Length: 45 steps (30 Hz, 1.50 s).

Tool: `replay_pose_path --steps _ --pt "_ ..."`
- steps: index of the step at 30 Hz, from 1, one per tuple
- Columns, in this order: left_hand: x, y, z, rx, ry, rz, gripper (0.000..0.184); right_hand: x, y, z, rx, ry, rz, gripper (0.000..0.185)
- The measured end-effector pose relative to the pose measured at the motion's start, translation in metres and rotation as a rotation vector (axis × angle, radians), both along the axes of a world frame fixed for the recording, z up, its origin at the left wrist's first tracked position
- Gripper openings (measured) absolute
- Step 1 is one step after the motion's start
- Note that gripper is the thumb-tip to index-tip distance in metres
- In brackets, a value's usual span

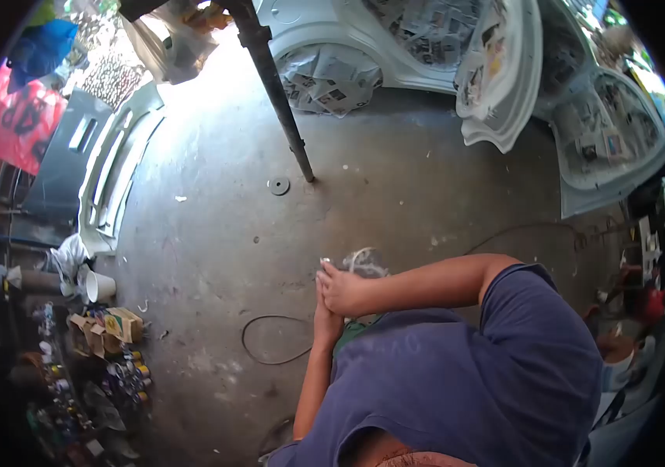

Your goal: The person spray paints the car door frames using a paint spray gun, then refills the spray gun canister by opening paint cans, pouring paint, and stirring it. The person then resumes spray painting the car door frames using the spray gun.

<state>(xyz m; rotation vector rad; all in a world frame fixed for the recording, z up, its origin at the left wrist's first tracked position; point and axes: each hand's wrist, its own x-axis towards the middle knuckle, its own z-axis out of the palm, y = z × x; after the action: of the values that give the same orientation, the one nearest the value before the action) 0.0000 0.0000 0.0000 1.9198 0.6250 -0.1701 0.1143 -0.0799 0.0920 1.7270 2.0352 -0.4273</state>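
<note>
My right hand (342,292) lies across my left hand (325,315), and the two press together in front of my body. A small pale, shiny thing (325,262) shows at the fingertips; what it is cannot be made out. The fingers of both hands look closed, and those of the left are partly hidden under the right. Just beyond the right wrist is a clear, crumpled plastic-like thing (367,263) with a whitish loop on it. Whether it touches my hand is unclear.
A dark metal post (282,109) stands ahead near a round washer-like disc (279,186). White car body panels (418,78), masked with newspaper, are at the back right. A bumper (107,179), a white cup (100,287) and boxes (124,324) line the left. A cable (245,335) curls on the floor.
</note>
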Motion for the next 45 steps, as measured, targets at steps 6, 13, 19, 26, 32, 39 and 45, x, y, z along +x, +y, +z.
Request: replay_pose_path --steps 6,13,19,26,32,39,45 --pt "-0.018 0.018 0.059 0.322 -0.470 -0.426 0.071 -0.037 -0.064 0.104 0.757 0.059 -0.345 0.056" --pt "-0.023 0.022 0.066 -0.244 -0.011 -0.083 0.079 -0.028 -0.067 0.085 0.942 0.068 -0.815 0.064" --pt "-0.044 0.036 0.064 -0.399 0.057 -0.093 0.081 -0.031 -0.055 0.082 0.908 0.248 -0.860 0.057" --pt "-0.075 0.039 0.081 -0.429 -0.004 0.005 0.083 -0.013 -0.051 0.135 1.109 0.659 -0.595 0.053" --pt "-0.091 0.043 0.086 -0.456 -0.029 0.101 0.083 0.014 -0.071 0.167 1.428 1.156 -0.818 0.051" --pt "-0.101 0.051 0.092 -0.408 -0.074 0.144 0.082 0.004 -0.054 0.160 1.323 1.097 -0.750 0.050" --pt "-0.113 0.055 0.090 -0.357 -0.126 0.171 0.082 -0.011 -0.033 0.162 1.190 0.791 -0.670 0.047"
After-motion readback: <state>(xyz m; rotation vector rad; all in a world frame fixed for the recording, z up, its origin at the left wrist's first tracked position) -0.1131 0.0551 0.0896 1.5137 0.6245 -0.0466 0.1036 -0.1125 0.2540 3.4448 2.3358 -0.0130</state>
